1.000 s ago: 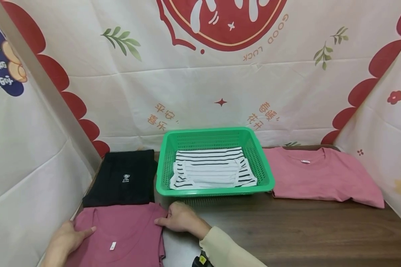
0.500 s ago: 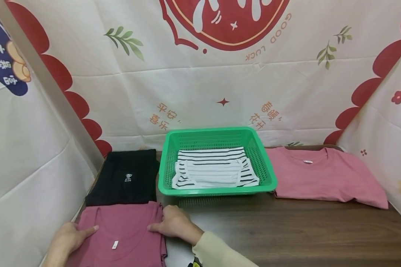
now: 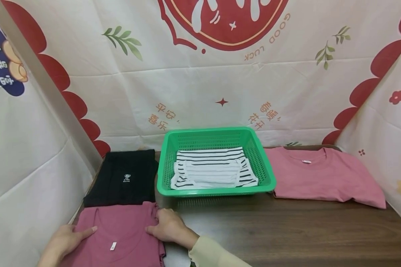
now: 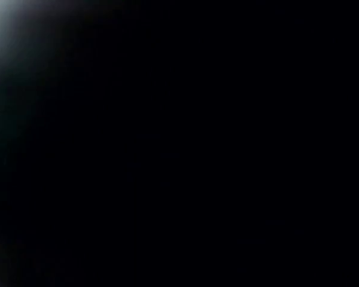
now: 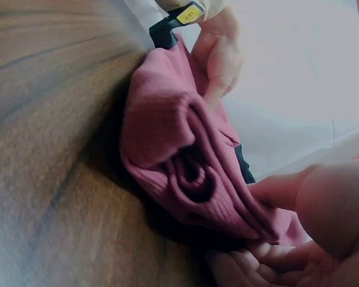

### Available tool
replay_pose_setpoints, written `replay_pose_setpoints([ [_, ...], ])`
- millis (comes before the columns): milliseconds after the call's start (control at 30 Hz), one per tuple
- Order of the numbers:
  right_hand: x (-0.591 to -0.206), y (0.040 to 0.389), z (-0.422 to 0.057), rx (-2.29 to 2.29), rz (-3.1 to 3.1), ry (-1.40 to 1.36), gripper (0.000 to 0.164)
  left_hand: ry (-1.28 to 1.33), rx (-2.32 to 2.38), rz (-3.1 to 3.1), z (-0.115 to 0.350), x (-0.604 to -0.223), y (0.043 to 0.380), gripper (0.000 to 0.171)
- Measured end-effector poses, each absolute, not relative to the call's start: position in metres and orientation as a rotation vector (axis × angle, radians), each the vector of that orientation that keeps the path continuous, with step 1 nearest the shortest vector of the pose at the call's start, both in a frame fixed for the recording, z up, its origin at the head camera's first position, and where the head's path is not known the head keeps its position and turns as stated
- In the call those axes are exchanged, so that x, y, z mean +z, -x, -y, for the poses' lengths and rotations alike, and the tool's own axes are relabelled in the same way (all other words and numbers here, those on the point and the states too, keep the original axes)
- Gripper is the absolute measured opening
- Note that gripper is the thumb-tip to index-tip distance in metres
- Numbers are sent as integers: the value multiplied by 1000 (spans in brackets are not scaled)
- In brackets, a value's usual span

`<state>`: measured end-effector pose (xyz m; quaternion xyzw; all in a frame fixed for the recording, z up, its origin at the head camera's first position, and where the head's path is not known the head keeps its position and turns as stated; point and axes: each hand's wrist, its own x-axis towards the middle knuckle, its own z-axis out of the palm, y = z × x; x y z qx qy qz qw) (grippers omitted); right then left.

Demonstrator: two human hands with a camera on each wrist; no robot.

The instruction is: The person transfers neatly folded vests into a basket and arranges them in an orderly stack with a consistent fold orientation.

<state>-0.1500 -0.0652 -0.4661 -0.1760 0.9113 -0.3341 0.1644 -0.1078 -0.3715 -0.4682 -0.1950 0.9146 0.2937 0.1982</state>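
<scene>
A folded dusky-pink T-shirt [image 3: 120, 226] with a white neck label lies at the front left in the head view. My left hand [image 3: 64, 240] grips its left edge, thumb on top and the other fingers out of sight. At the right edge, my right hand [image 3: 170, 227] pinches the cloth near the shoulder. In the right wrist view, the right hand [image 5: 323, 221] has its thumb above the layers and its fingers below, beside rolled folds of the T-shirt [image 5: 173, 131]. The left wrist view is almost wholly dark.
A folded black garment [image 3: 123, 181] lies just behind the T-shirt. The green basket [image 3: 217, 192] at the back middle holds striped white clothing [image 3: 214, 170]. Another pink T-shirt [image 3: 324, 178] lies right of it on the wooden table [image 3: 270, 230]. Cloth walls [image 3: 194, 89] enclose the back and sides.
My right hand has moved left, and the T-shirt's right shoulder has been drawn in and bunched. The left hand stays at the left edge. Basket and other garments stay in place.
</scene>
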Motion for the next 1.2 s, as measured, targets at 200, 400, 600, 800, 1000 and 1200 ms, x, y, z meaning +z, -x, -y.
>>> replay_pose_setpoints([
  [200, -466, 148, 68, -1070, -2532, 513, 31, 554, 897, -2520, 375, -474, 107, 101],
  [400, -466, 147, 69, -1153, -2486, 433, 41, 589, 998, -2470, 378, -478, 105, 96],
  [600, -467, 146, 69, -1248, -2484, 283, 52, 592, 1100, -2391, 381, -476, 103, 89],
  [800, -466, 146, 69, -1365, -2433, 144, 59, 580, 1225, -2302, 382, -471, 99, 84],
  [1000, -467, 146, 69, -1531, -2319, 56, 64, 565, 1299, -2252, 382, -469, 97, 84],
  [1200, -469, 145, 69, -1624, -2187, 53, 36, 541, 1355, -2238, 383, -470, 96, 82],
])
